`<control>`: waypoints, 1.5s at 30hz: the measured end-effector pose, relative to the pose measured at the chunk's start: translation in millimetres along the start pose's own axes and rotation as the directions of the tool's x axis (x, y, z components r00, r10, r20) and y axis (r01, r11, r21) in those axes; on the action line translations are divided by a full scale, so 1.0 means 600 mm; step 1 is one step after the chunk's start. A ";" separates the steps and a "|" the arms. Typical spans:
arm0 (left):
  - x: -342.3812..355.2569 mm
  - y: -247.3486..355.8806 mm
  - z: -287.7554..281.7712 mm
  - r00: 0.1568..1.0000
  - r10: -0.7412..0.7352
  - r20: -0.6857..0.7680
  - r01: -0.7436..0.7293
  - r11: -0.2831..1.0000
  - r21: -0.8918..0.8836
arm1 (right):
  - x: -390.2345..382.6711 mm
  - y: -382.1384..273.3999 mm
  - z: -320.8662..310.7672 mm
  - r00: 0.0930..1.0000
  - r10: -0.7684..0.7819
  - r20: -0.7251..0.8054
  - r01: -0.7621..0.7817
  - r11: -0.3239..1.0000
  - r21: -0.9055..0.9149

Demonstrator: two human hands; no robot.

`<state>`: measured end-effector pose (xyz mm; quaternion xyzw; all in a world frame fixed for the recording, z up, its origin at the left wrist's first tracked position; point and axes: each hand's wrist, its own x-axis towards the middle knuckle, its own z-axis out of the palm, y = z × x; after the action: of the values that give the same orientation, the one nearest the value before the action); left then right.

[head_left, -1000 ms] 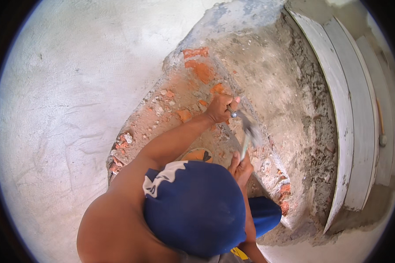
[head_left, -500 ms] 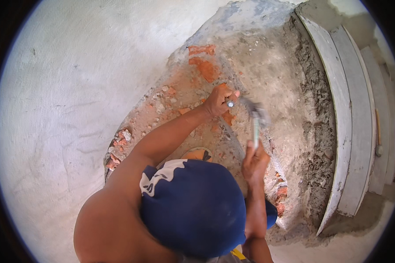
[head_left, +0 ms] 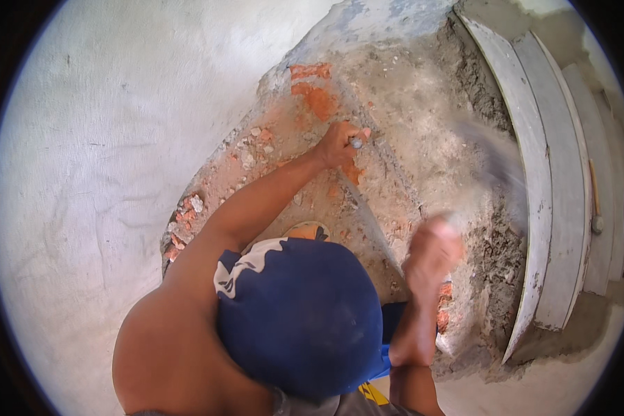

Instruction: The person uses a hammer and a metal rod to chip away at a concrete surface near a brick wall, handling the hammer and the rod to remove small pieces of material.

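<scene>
We note the left hand (head_left: 336, 145) clamped on a metal rod (head_left: 356, 143) beside exposed brick (head_left: 354, 173); the right hand (head_left: 432, 251) grips a blurred hammer (head_left: 498, 161).

rough broken floor (head_left: 430, 132), scattered brick rubble (head_left: 187, 215)

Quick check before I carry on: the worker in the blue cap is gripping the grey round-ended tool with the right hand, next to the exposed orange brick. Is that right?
Not quite: the head view shows the left hand gripping the grey round-ended tool, next to the exposed orange brick. The right hand is apart from it, blurred.
</scene>
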<state>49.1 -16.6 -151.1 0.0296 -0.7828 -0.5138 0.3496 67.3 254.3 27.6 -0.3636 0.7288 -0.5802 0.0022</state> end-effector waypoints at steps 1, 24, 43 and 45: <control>-0.002 0.000 0.000 0.999 -0.037 0.031 0.038 0.999 -0.010 | 0.006 -0.040 -0.015 0.989 -0.112 -0.100 0.122 0.987 0.102; 0.019 0.001 0.001 0.977 0.140 -0.159 -0.131 0.989 0.066 | -0.008 0.111 0.070 0.976 0.131 0.175 -0.054 0.921 -0.386; 0.048 -0.030 -0.079 0.826 -0.530 -0.192 0.302 0.703 -0.643 | -0.033 0.086 0.006 0.924 0.379 0.049 -0.382 0.907 0.179; 0.049 -0.033 -0.073 0.848 -0.510 -0.146 0.326 0.718 -0.615 | 0.000 0.060 0.003 0.951 0.293 0.093 -0.303 0.944 0.126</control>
<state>46.0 -72.1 -142.0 0.1810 -0.5015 -0.7783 0.3317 49.1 255.1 -3.2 -0.2689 0.7327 -0.6089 0.1419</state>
